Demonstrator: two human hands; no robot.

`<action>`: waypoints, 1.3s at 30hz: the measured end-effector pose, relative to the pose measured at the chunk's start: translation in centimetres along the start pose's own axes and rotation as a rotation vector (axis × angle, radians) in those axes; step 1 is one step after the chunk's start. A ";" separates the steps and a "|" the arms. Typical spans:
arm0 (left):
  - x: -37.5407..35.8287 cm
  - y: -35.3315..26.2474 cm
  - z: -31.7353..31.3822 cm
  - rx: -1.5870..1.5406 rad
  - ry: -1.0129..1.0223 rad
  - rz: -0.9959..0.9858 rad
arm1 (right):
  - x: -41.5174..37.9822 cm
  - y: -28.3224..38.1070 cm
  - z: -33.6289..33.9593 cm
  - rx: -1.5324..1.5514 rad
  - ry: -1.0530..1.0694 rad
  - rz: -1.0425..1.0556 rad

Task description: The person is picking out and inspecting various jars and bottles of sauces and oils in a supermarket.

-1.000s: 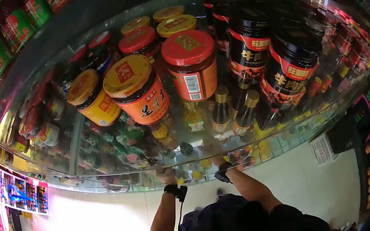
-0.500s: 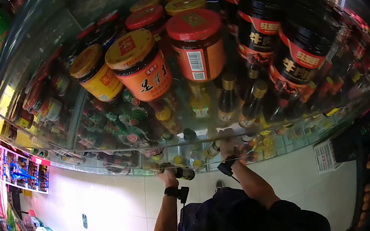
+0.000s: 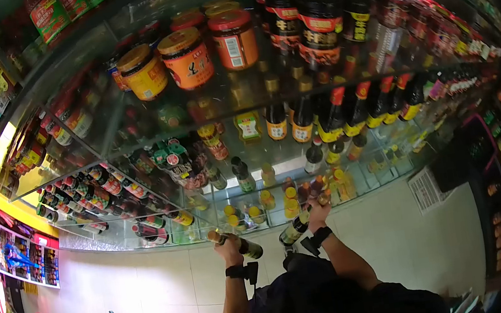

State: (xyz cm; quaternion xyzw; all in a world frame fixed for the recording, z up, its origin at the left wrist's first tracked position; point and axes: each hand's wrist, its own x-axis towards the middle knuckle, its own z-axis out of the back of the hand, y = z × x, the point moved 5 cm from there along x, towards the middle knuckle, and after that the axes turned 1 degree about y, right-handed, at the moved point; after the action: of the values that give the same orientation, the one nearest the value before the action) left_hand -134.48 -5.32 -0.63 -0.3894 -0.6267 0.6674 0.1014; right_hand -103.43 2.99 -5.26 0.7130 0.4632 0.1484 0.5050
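Note:
My left hand (image 3: 231, 249) is wrapped round the neck of a dark bottle (image 3: 251, 248) with a tan cap, held tilted in front of the lowest glass shelf. To the right, my right hand (image 3: 317, 213) grips a second bottle (image 3: 294, 230), which has a pale label and also leans. A black strap with a small box sits on each wrist. Close to my right hand stand yellow-capped bottles (image 3: 340, 187) on the bottom shelf. Between the two held bottles there is a gap.
Above are glass shelves (image 3: 195, 124) with orange-labelled jars (image 3: 187, 63) and dark sauce bottles (image 3: 275, 114). A white crate (image 3: 428, 190) stands on the floor at the right. At the far left hangs a poster (image 3: 13, 246).
The view has pulled back from the top jars, and more lower shelves show. My right hand, earlier behind the glass edge, is now in front of the shelf with a bottle in it.

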 end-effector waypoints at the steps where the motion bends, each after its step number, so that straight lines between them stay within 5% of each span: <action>1: -0.7 0.6 0.6 0.006 0.017 0.004 | -1.1 0.0 1.4 0.002 -0.016 0.009; 5: -4.8 3.3 4.1 -0.024 -0.035 0.075 | -6.2 2.7 8.4 0.070 -0.205 0.025; 8: -7.0 5.7 5.5 -0.047 -0.008 0.122 | -8.6 4.5 14.2 0.074 -0.551 -0.076; 14: -13.9 9.0 2.3 0.084 0.091 0.186 | -10.4 7.8 23.6 0.018 -0.654 -0.032; 22: -26.1 16.7 -9.8 0.272 0.311 0.106 | -9.7 14.3 41.0 0.198 -0.830 0.089; 30: -46.3 28.7 -23.5 0.478 0.488 0.144 | -6.9 24.1 63.6 0.277 -0.994 0.113; 39: -63.5 41.7 -37.6 0.383 0.767 0.190 | -4.4 33.9 84.3 0.297 -1.233 0.336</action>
State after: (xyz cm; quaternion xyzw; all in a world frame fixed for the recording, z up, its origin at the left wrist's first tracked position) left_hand -52.47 -24.56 -10.56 -0.6392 -0.3699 0.5849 0.3353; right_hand -31.11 -51.78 -12.65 0.7922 -0.0133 -0.2762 0.5441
